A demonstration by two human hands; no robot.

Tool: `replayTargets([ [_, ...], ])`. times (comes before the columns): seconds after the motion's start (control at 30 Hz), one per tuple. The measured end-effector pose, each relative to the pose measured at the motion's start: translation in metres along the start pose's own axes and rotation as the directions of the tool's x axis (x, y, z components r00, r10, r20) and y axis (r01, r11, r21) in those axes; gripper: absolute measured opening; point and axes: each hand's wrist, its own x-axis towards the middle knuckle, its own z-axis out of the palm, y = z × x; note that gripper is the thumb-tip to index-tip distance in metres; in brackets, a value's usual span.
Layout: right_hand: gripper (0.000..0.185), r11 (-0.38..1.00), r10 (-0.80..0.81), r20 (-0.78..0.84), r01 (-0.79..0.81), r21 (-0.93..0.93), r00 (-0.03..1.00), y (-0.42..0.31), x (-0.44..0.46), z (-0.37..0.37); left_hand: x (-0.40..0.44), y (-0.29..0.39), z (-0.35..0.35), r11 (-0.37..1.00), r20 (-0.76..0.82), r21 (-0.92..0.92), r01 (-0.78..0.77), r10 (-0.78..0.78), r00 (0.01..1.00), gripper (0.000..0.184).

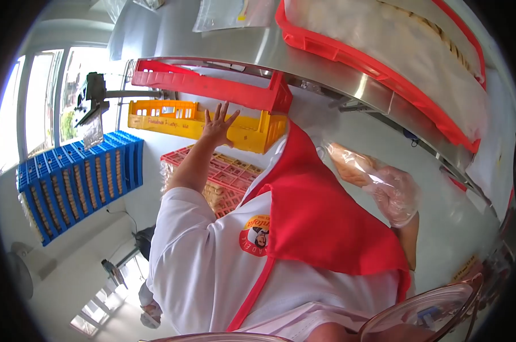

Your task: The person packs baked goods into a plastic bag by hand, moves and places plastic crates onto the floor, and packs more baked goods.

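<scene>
Grip is the first worry: clear plastic (406, 210) covers the right hand (392, 194), which appears curled around one end of a brown bread-like piece (349, 162); glove or bag, I cannot tell. Slick film could let that piece slide out towards the floor if the fingers relax, and its far end, jutting beyond the hand, could be crushed by a knock.

Left hand (217, 130) is bare, fingers spread wide, holding nothing visible; it lies over the yellow crate (249, 137), though contact with the rim is unclear. A careless push there could shift that crate, or the red crate (223, 88) just beyond the fingertips. Between the hands, the red apron (332, 211) hangs beside the crate's corner and might snag. Ahead of the right hand, a loaded red tray (349, 57) sits near the bench (212, 43) edge, exposed to bumps.
</scene>
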Motion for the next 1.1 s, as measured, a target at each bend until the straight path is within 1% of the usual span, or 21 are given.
replayTargets([
  [0.07, 0.026, 0.999, 0.003, -0.059, -0.006, -0.053, 0.998, 0.001, -0.014, 0.007, -0.002, 0.002, -0.001, 1.0, -0.008, -0.006, 0.01, -0.01, 1.0, 0.118],
  [0.1, 0.025, 0.999, 0.037, -0.069, -0.038, -0.021, 0.997, -0.002, -0.017, 0.008, -0.002, 0.0, 0.001, 1.0, -0.006, -0.008, 0.014, -0.014, 1.0, 0.118],
  [0.17, 0.023, 0.993, 0.104, -0.084, -0.1, 0.058, 0.991, -0.011, -0.015, 0.015, 0.0, -0.004, 0.008, 0.997, -0.022, -0.036, -0.074, 0.074, 0.997, 0.117],
  [0.2, 0.023, 0.992, 0.124, -0.071, -0.122, 0.035, 0.99, -0.017, -0.013, 0.017, 0.002, -0.009, 0.01, 0.992, -0.028, -0.05, -0.116, 0.114, 0.993, 0.116],
  [0.27, 0.023, 0.986, 0.165, -0.049, -0.165, -0.016, 0.985, -0.032, -0.006, 0.021, 0.011, -0.022, 0.005, 0.982, -0.049, -0.013, -0.186, 0.186, 0.981, 0.112],
  [0.3, 0.023, 0.987, 0.158, -0.086, -0.158, 0.004, 0.984, -0.035, -0.008, 0.03, 0.016, -0.034, 0.001, 0.974, -0.059, 0.006, -0.227, 0.227, 0.972, 0.11],
  [0.4, 0.022, 0.961, 0.276, -0.036, -0.276, 0.002, 0.96, -0.062, 0.0, 0.053, 0.054, -0.08, -0.018, 0.983, -0.242, -0.051, -0.175, 0.158, 0.957, 0.104],
  [0.43, 0.022, 0.947, 0.321, -0.033, -0.32, 0.013, 0.947, -0.074, 0.004, 0.062, 0.067, -0.095, -0.027, 0.991, -0.25, -0.004, -0.135, 0.129, 0.96, 0.098],
  [0.5, 0.022, 0.914, 0.405, -0.012, -0.404, 0.031, 0.914, -0.096, 0.011, 0.081, 0.09, -0.124, -0.037, 0.989, -0.137, 0.012, -0.144, 0.145, 0.98, 0.097],
  [0.53, 0.022, 0.912, 0.408, -0.028, -0.407, 0.049, 0.912, -0.106, 0.016, 0.091, 0.096, -0.136, -0.037, 0.989, -0.081, 0.02, -0.148, 0.149, 0.986, 0.096],
  [0.6, 0.021, 0.913, 0.405, -0.068, -0.399, 0.085, 0.912, -0.125, 0.024, 0.107, 0.098, -0.152, -0.035, 0.979, -0.019, -0.058, -0.194, 0.193, 0.981, 0.094],
  [0.63, 0.02, 0.911, 0.412, -0.089, -0.406, 0.074, 0.907, -0.13, 0.022, 0.112, 0.1, -0.154, -0.036, 0.973, 0.007, -0.093, -0.211, 0.213, 0.977, 0.093],
  [0.7, 0.019, 0.906, 0.422, -0.146, -0.42, 0.047, 0.895, -0.144, 0.019, 0.123, 0.105, -0.156, -0.025, 0.971, -0.048, -0.086, -0.225, 0.221, 0.974, 0.092],
  [0.77, 0.017, 0.905, 0.426, -0.152, -0.42, 0.073, 0.892, -0.157, 0.028, 0.117, 0.102, -0.153, -0.02, 0.969, -0.137, -0.043, -0.243, 0.235, 0.962, 0.088],
  [0.8, 0.016, 0.904, 0.428, -0.158, -0.42, 0.083, 0.89, -0.163, 0.029, 0.113, 0.102, -0.15, -0.021, 0.971, -0.117, -0.011, -0.238, 0.235, 0.965, 0.086],
  [0.87, 0.016, 0.881, 0.461, -0.236, -0.474, 0.004, 0.855, -0.171, 0.017, 0.111, 0.104, -0.144, -0.023, 0.972, -0.08, 0.055, -0.229, 0.233, 0.969, 0.083],
  [0.9, 0.015, 0.864, 0.477, -0.276, -0.503, -0.031, 0.835, -0.176, 0.01, 0.11, 0.103, -0.143, -0.023, 0.967, -0.078, 0.062, -0.248, 0.252, 0.964, 0.08],
  [0.97, 0.015, 0.824, 0.521, -0.278, -0.561, -0.082, 0.807, -0.187, 0.0, 0.108, 0.1, -0.144, -0.019, 0.955, -0.069, 0.081, -0.285, 0.29, 0.954, 0.075],
  [1.0, 0.015, 0.801, 0.544, -0.285, -0.59, -0.104, 0.789, -0.194, -0.005, 0.108, 0.101, -0.144, -0.012, 0.957, -0.089, 0.044, -0.287, 0.29, 0.953, 0.075],
  [1.07, 0.016, 0.743, 0.572, -0.355, -0.65, -0.156, 0.739, -0.206, -0.013, 0.11, 0.106, -0.143, -0.002, 0.955, -0.125, -0.029, -0.296, 0.29, 0.949, 0.073],
  [1.1, 0.017, 0.712, 0.585, -0.385, -0.679, -0.18, 0.714, -0.211, -0.017, 0.11, 0.105, -0.14, -0.005, 0.954, -0.102, -0.042, -0.296, 0.291, 0.951, 0.073],
])
